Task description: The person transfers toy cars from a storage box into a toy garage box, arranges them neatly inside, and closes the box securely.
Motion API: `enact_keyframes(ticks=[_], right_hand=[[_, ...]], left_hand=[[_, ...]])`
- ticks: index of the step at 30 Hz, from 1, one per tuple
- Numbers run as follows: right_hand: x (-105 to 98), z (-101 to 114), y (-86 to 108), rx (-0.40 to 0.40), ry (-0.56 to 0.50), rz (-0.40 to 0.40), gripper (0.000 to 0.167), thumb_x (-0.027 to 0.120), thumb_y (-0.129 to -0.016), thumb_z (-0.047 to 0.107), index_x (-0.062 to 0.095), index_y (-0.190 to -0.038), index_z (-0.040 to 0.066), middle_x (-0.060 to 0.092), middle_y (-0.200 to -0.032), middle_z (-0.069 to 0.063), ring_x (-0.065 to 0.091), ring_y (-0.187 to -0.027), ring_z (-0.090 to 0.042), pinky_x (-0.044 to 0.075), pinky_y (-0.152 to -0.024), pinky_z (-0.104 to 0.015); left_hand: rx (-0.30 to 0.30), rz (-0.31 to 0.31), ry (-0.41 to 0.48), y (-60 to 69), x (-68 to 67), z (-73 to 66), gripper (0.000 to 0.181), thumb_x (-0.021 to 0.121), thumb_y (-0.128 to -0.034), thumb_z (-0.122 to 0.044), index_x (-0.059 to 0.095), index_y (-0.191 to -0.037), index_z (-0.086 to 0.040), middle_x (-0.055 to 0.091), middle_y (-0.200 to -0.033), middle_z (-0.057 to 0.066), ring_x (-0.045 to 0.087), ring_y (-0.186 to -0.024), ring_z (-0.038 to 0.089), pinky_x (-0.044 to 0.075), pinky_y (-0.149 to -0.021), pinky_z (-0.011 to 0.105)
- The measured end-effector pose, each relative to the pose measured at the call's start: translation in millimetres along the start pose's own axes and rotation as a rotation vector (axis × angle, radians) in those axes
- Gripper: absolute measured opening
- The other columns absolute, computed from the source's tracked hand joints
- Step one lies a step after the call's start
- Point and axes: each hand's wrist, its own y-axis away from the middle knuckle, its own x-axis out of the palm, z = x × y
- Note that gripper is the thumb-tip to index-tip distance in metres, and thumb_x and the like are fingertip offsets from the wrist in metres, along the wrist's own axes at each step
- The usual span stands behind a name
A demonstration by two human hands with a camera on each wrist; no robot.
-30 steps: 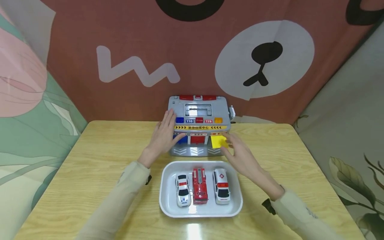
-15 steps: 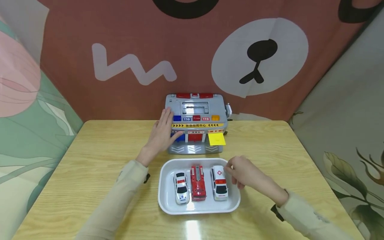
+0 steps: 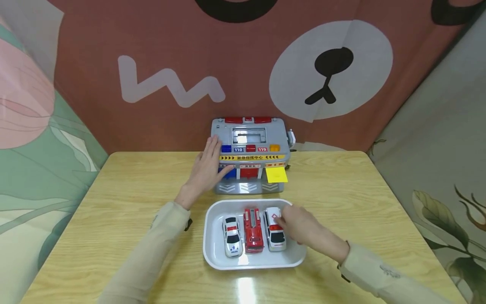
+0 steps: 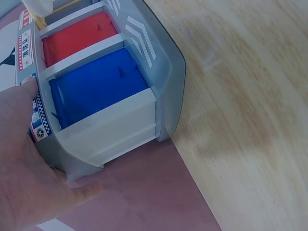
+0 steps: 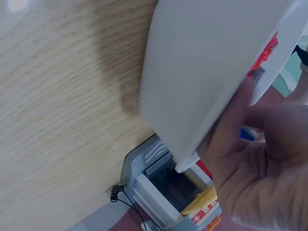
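Clock directions from the person's seat. Left hand lies along the ten-o'clock side of the toy station, fingers straight, thumb spread toward its front; not clamped, probably just bracing the station so it doesn't slide. Right hand is inside the tray at three o'clock, fingers bent, touching the ambulance; can't tell if it actually pinches, fingertips partly hidden in both views. Hands well apart.

Ambulance sits in the tray, just toward three o'clock of the fire engine; police car toward nine. Side by side, noses at six, likely so each is easy to pick out. Tray at six o'clock of the station, ramp facing it, presumably for short reach. Yellow door sticks out raised, seemingly to leave its dark bay accessible; blue door and red door hang down.

Counts: two hands, one station, one tray, three vehicles (one of each), three doors (one raised, two lowered), three chevron marks on the ramp, one table.
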Motion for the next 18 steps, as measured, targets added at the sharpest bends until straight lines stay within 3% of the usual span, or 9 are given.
enact_keyframes(ticks=[5,7,9,12,16,18], right_hand=[[3,-1,7.6,-0.033,-0.082,0.032,0.026,0.053,-0.101,0.023,0.058,-0.084,0.003,0.052,-0.063,-0.006,0.054,-0.050,-0.014,0.044,-0.045,-0.026],[2,-2,13.0,-0.050,-0.161,0.105,0.027,0.051,-0.101,0.019,0.059,-0.104,-0.007,0.060,-0.077,-0.015,0.061,-0.065,-0.021,0.052,-0.058,-0.033],[3,-2,16.4,-0.055,-0.265,0.168,0.039,0.051,-0.100,0.015,0.049,-0.123,-0.017,0.061,-0.100,-0.026,0.062,-0.087,-0.028,0.053,-0.078,-0.042],[8,1,17.5,0.041,-0.440,0.219,0.053,0.052,-0.099,0.014,0.035,-0.135,-0.021,0.056,-0.118,-0.027,0.056,-0.102,-0.030,0.047,-0.093,-0.046],[19,5,12.2,0.188,-0.579,0.184,0.046,0.053,-0.098,0.016,0.044,-0.130,-0.017,0.060,-0.108,-0.017,0.058,-0.096,-0.025,0.050,-0.089,-0.043],[22,5,8.6,0.227,-0.599,0.184,0.048,0.052,-0.099,0.017,0.042,-0.131,-0.018,0.060,-0.113,-0.020,0.058,-0.102,-0.027,0.048,-0.093,-0.046]], left_hand=[[0.001,0.006,0.013,-0.3,1.0,-1.7,0.090,0.049,-0.0931,-0.059,0.012,-0.154,-0.003,-0.002,-0.162,0.011,-0.006,-0.147,0.025,0.027,-0.109,0.057],[0.003,0.001,0.017,0.6,1.0,-1.1,0.091,0.049,-0.0930,-0.059,0.012,-0.154,-0.003,-0.001,-0.162,0.011,-0.004,-0.147,0.027,0.027,-0.109,0.057],[0.009,-0.012,0.017,0.9,1.3,0.1,0.090,0.049,-0.0932,-0.059,0.012,-0.154,-0.003,-0.001,-0.162,0.011,-0.002,-0.147,0.028,0.028,-0.109,0.057],[0.016,-0.027,0.013,0.9,1.2,0.4,0.090,0.049,-0.0933,-0.059,0.014,-0.154,-0.003,0.000,-0.162,0.011,0.000,-0.147,0.029,0.028,-0.108,0.058],[0.020,-0.025,0.009,0.1,1.2,-0.6,0.089,0.048,-0.0933,-0.059,0.014,-0.154,-0.003,0.001,-0.162,0.012,0.000,-0.147,0.029,0.028,-0.108,0.058],[0.014,-0.021,0.011,-0.1,1.6,0.0,0.090,0.048,-0.0933,-0.059,0.013,-0.154,-0.004,0.000,-0.162,0.011,-0.001,-0.147,0.029,0.028,-0.108,0.059]])
